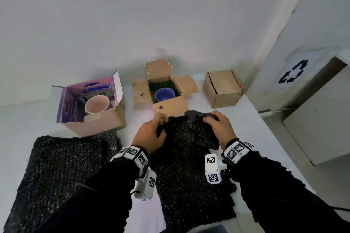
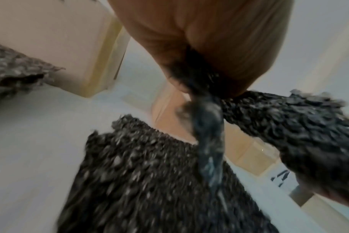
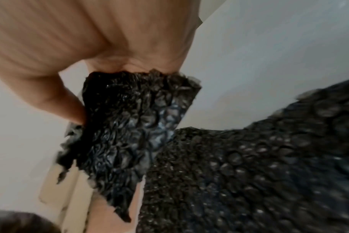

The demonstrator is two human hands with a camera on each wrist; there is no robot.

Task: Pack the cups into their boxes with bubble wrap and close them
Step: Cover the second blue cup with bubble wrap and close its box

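Note:
Both hands hold one sheet of black bubble wrap (image 1: 186,134) lifted off the table in front of the middle box. My left hand (image 1: 151,132) grips its left edge; the wrist view shows the wrap (image 2: 207,126) bunched in the fist. My right hand (image 1: 217,123) pinches the right top corner, the wrap (image 3: 127,119) clamped under the thumb. A blue cup (image 1: 164,95) sits in the open brown box (image 1: 170,107). A pink cup (image 1: 97,104) stands in the open pink-lined box (image 1: 98,125) at the left.
A closed brown box (image 1: 223,89) stands at the back right. More black bubble wrap lies flat on the white table: a large sheet (image 1: 62,172) at the left and another (image 1: 189,195) under my wrists. A grey bin (image 1: 318,115) with a recycling sign stands beyond the table's right edge.

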